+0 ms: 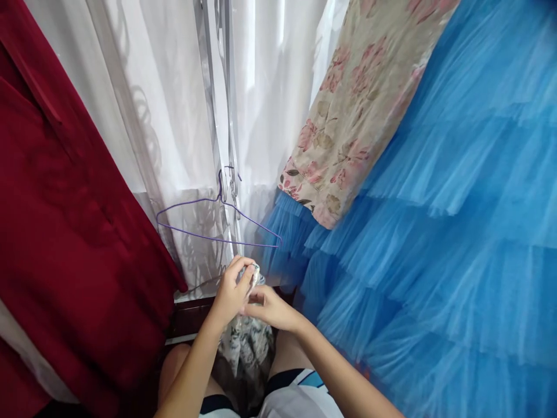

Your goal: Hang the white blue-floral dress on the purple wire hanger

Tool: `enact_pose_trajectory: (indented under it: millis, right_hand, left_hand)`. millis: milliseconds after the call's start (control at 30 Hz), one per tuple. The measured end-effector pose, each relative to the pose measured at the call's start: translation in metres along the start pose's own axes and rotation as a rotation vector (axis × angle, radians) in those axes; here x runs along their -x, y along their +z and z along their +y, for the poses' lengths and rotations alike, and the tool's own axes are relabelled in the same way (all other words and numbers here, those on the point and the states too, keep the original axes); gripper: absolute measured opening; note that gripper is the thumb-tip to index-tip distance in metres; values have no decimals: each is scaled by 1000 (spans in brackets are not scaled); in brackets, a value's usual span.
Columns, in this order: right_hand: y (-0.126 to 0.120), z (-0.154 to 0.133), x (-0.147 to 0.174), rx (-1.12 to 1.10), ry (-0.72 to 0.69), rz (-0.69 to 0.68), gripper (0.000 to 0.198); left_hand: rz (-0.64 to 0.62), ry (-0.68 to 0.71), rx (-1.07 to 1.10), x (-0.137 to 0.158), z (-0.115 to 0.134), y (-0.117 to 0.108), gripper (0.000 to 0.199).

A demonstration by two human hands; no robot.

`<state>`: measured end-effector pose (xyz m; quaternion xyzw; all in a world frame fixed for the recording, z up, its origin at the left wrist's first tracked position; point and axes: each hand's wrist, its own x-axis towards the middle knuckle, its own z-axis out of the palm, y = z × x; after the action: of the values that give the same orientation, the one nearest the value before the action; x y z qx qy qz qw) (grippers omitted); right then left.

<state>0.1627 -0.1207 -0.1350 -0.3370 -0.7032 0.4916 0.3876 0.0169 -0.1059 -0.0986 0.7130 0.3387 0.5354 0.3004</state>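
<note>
In the middle of the head view, low down, my left hand (232, 293) pinches the top of a pale garment with a dark floral print (246, 345). My right hand (272, 307) is curled against the same garment just to the right, thumb and fingers closed on its cloth. Gathered folds of the garment hang below both hands, in front of my legs. Just beyond my fingers a thin purple wire hanger (204, 237) hangs with no garment on it. Its hook is by a narrow metal chain or strip (228, 116).
A dark red cloth (73, 220) hangs along the left. White curtains (169, 87) cover the back. On the right hang a cream garment with pink flowers (343, 133) and a blue tiered tulle dress (435, 261) reaching close to my right arm.
</note>
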Motion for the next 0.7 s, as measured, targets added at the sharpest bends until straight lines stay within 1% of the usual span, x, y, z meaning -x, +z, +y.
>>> enact_pose_trajectory:
  millis: [67, 100, 133, 167, 200, 267, 333, 367, 433, 467, 500, 533, 567, 600, 700]
  right_hand:
    - [-3, -6, -1, 5, -45, 209, 33]
    - [-6, -8, -1, 9, -64, 291, 35]
    - [-9, -10, 0, -1, -85, 319, 37]
    - [-12, -13, 1, -29, -102, 287, 37]
    - [-13, -16, 3, -68, -112, 224, 36]
    - [-16, -24, 10, -143, -98, 113, 35]
    - [-19, -32, 17, -180, -49, 106, 42]
    - [-22, -35, 20, -194, -21, 137, 44]
    - [-30, -40, 25, -230, 21, 228, 46]
    - [-36, -43, 26, -252, 32, 276, 46]
    - [-42, -46, 26, -270, 38, 312, 46]
    - [-50, -49, 26, -275, 41, 324, 46]
    - [-58, -53, 25, -261, 41, 312, 45]
    - [-68, -57, 23, -232, 40, 278, 44]
    - [-104, -75, 11, -125, 37, 163, 39]
  left_hand:
    - [51, 39, 4, -2, 5, 2, 22]
    - [60, 38, 5, -3, 7, 2, 21]
    - [53, 25, 1, -3, 8, 2, 20]
    - [33, 2, -7, -3, 9, 3, 20]
    - [8, -25, -9, -3, 11, 4, 20]
    - [-13, -82, 41, -2, 13, 8, 21]
    - [-39, -178, 197, 1, 13, 14, 23]
    - [-83, -247, 302, 5, 13, 16, 26]
    - [-239, -382, 502, 15, 12, 21, 40]
    - [-333, -424, 571, 21, 11, 22, 47]
    - [-418, -437, 609, 28, 10, 23, 52]
    - [-482, -424, 612, 34, 8, 23, 53]
    - [-512, -393, 575, 38, 6, 22, 50]
    - [-510, -354, 498, 41, 4, 20, 44]
    - [-396, -220, 115, 39, -5, 8, 27]
